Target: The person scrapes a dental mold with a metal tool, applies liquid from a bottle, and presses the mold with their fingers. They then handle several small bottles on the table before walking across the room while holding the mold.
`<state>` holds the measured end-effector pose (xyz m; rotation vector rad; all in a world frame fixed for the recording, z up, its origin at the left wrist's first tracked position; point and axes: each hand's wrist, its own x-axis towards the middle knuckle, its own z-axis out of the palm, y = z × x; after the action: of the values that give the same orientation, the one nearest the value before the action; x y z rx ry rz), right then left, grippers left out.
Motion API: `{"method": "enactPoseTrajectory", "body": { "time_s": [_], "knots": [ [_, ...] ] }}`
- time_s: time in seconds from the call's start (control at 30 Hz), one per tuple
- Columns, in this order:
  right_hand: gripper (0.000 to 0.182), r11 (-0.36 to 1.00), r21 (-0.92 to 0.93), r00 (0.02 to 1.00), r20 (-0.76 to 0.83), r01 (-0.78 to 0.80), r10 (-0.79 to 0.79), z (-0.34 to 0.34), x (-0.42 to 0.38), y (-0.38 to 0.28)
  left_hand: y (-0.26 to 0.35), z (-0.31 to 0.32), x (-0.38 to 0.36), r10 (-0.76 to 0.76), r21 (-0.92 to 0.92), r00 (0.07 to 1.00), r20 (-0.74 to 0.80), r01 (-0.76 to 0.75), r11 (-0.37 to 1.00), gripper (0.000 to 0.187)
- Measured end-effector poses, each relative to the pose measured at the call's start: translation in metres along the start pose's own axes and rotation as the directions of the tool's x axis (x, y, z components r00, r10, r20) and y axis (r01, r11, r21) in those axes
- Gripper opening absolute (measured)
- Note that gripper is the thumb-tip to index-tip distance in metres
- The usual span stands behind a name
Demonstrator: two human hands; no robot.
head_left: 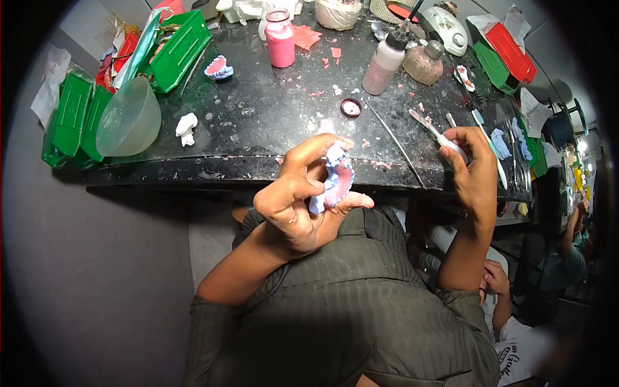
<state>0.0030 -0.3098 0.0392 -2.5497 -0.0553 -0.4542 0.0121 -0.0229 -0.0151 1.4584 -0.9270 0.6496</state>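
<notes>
My left hand [291, 203] is closed around a small dental cast [342, 184], bluish white with a pink layer along its curve. It is raised in front of the table's front edge, thumb and fingers on its outer sides. Over at the right, my right hand [476, 169] grips the white handle of a wax knife [450, 143], whose flat blade points up and left over the tabletop. Beside it lie a toothbrush [490, 142] and a long thin metal tool [396, 145]. A small round dark lid [351, 108] rests farther back.
The black table [245, 129] carries pink scraps, a jar of pink powder [280, 42], a squeeze bottle [385, 62] and a glass bottle [423, 62]. A translucent bowl [129, 119] and green bins [182, 51] stand left. Another person's hand [496, 277] is at lower right.
</notes>
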Motion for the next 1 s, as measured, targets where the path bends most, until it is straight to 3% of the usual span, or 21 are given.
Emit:
{"method": "enactPoseTrajectory", "body": {
  "time_s": [0.1, 0.23, 0.3, 0.4, 0.43, 0.47, 0.8, 0.87, 1.0],
  "knots": [
    [0.023, 0.99, 0.14, 0.997, -0.072, 0.034, -0.024, -0.006, -0.003, -0.011, -0.002, -0.003, -0.001, 0.043, 0.048, 0.999, 0.019, -0.044, 0.998, 0.083],
    [0.026, 0.919, 0.2, 0.94, -0.102, 0.341, -0.326, -0.017, -0.011, -0.049, 0.002, -0.006, -0.003, 0.003, 0.116, 0.998, 0.068, -0.011, 0.993, 0.101],
    [0.028, 0.885, 0.339, 0.947, -0.079, 0.32, -0.312, -0.017, -0.019, -0.068, -0.001, -0.004, -0.006, 0.037, 0.028, 0.998, 0.049, -0.038, 0.999, 0.104],
    [0.029, 0.843, 0.166, 0.859, -0.073, 0.512, -0.507, -0.018, -0.019, -0.082, 0.0, -0.005, -0.009, -0.079, 0.015, 0.994, 0.07, 0.078, 0.997, 0.102],
    [0.028, 0.826, 0.153, 0.839, -0.056, 0.543, -0.541, -0.019, -0.019, -0.085, -0.002, -0.001, -0.01, -0.062, 0.06, 0.998, -0.015, 0.063, 0.996, 0.089],
    [0.028, 0.816, 0.134, 0.826, -0.038, 0.562, -0.563, -0.02, -0.02, -0.088, -0.002, 0.002, -0.01, -0.041, 0.105, 0.994, -0.1, 0.051, 0.993, 0.077],
    [0.03, 0.782, 0.107, 0.784, 0.026, 0.615, -0.62, -0.014, -0.017, -0.095, -0.005, 0.0, -0.007, 0.017, 0.172, 0.996, -0.092, -0.001, 0.985, 0.08],
    [0.03, 0.783, 0.111, 0.786, 0.029, 0.612, -0.618, -0.014, -0.017, -0.095, -0.003, -0.005, -0.008, -0.019, 0.202, 1.0, 0.012, 0.016, 0.979, 0.09],
    [0.029, 0.782, 0.098, 0.785, 0.023, 0.615, -0.62, -0.015, -0.015, -0.095, -0.004, 0.001, -0.008, 0.01, 0.18, 0.995, -0.099, 0.008, 0.984, 0.08]
  ]
}}
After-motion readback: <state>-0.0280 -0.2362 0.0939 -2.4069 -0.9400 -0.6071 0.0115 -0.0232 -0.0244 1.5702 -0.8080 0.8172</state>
